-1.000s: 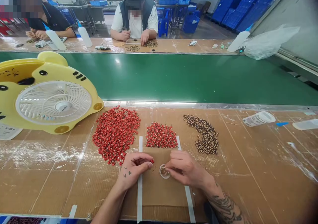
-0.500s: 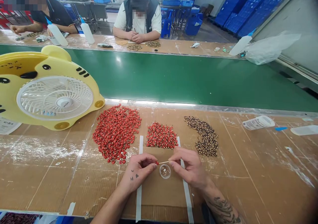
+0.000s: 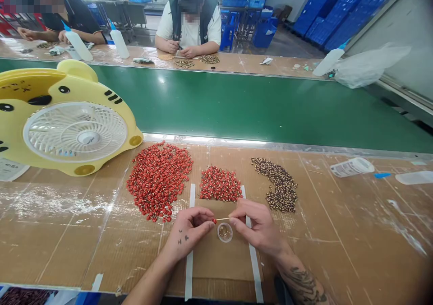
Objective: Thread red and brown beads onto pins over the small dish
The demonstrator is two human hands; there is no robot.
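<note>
Left hand (image 3: 189, 228) pinching a red bead (image 3: 214, 221), right hand (image 3: 255, 228) pinching a thin stick (image 3: 222, 219) touching that bead, small clear cup (image 3: 225, 232) just below both hands

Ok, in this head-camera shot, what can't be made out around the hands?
Head view, the only one:
The small red bead at the left hand: fingertips hide part of it, and it is too small to show its shape.
The thin stick: the right hand hides one end; too thin to tell its material.
The clear cup: contents too small to identify.
The dark red items: cut off by the bottom edge.
</note>
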